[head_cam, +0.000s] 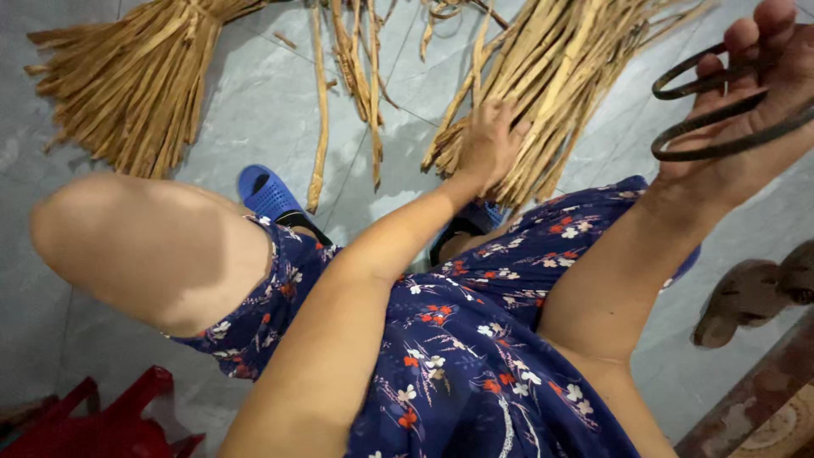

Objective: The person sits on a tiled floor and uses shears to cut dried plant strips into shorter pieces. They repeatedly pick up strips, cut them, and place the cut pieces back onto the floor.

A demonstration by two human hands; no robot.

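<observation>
My left hand (pixel 487 144) rests palm down on a bundle of dry tan fibre strips (pixel 560 76) lying on the grey tiled floor, fingers spread over the near ends. My right hand (pixel 767 68) is raised at the upper right and grips a dark metal tool with long looped handles (pixel 721 119), seemingly large shears. The tool's far end runs out of view. I am seated, in a blue flowered dress (pixel 458 339), with a bare knee (pixel 127 246) at the left.
Another tied bundle of strips (pixel 127 85) lies at the upper left, with loose strips (pixel 348 76) between the two bundles. Blue slippers (pixel 267 193) are on my feet. A red plastic stool (pixel 102 424) stands at the lower left, a brown shape (pixel 750 293) and a patterned mat (pixel 772 416) at the right.
</observation>
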